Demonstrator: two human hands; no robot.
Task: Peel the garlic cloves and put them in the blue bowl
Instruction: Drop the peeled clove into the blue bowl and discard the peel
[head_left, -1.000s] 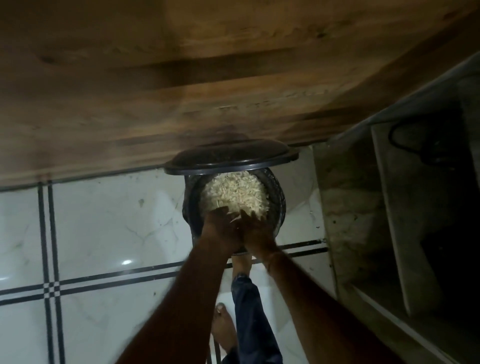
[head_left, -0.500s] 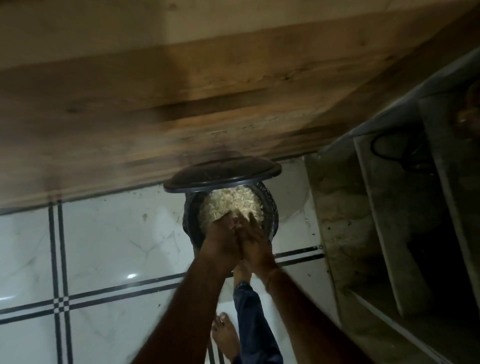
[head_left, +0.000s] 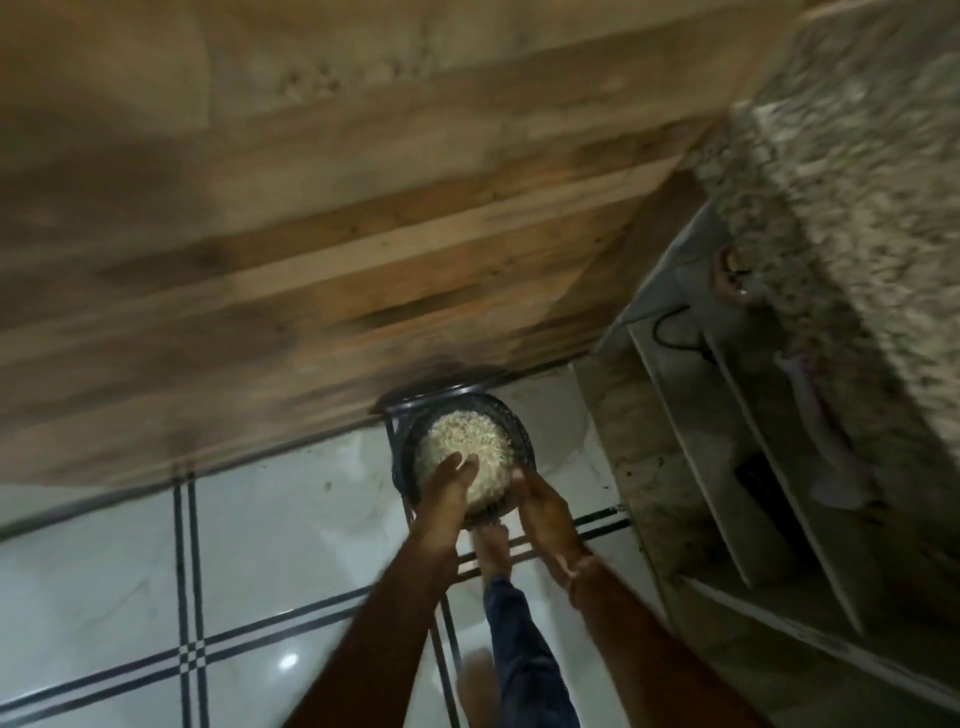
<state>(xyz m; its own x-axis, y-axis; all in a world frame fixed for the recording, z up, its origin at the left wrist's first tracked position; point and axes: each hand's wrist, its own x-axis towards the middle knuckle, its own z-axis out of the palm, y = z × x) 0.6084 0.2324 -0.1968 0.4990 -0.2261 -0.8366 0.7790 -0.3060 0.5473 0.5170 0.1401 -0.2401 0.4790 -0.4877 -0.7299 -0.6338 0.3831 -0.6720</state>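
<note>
A black bin (head_left: 511, 415) stands on the floor with its lid (head_left: 441, 391) tipped up at the back. It is heaped with pale garlic skins (head_left: 467, 441). My left hand (head_left: 449, 486) hovers over the near side of the heap, fingers fairly straight, holding nothing I can see. My right hand (head_left: 545, 506) is by the bin's near right rim, fingers extended and apart from the left hand. No blue bowl or garlic cloves are in view. The picture is motion-blurred.
A wooden panel (head_left: 363, 260) rises behind the bin. At the right are a speckled granite counter (head_left: 857, 182) and stone shelves (head_left: 727, 467) below it. White tiled floor (head_left: 208, 571) spreads left. My bare foot (head_left: 491, 551) and trouser leg (head_left: 524, 649) stand just before the bin.
My hands were pressed together over the skins; now they have drawn apart, the right one out to the bin's right rim. The view has pulled back and up.
</note>
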